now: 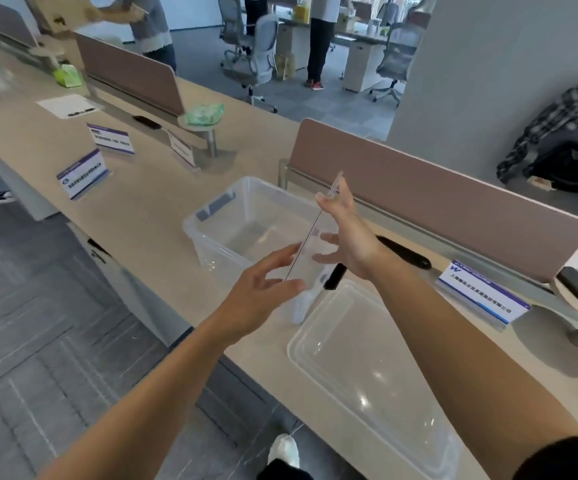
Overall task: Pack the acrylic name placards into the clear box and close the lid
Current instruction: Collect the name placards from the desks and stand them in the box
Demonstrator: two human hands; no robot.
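Note:
An acrylic placard (315,233), seen edge-on, is held above the near right corner of the clear box (211,216). My right hand (346,237) grips its far side, thumb near its top. My left hand (263,289) touches its lower near edge with spread fingers. The box stands with no lid on the beige desk and looks empty. Its clear lid (367,368) lies flat on the desk to the right, under my right forearm. Other placards stand on the desk: one at the right (484,294) and three at the left (83,173), (111,138), (182,148).
Brown desk dividers (436,206) run along the far side. A black phone-like object (405,252) lies behind my right hand. A green tissue pack (204,114) sits on a small stand. People stand among office chairs in the background. The desk's front edge drops to grey floor at left.

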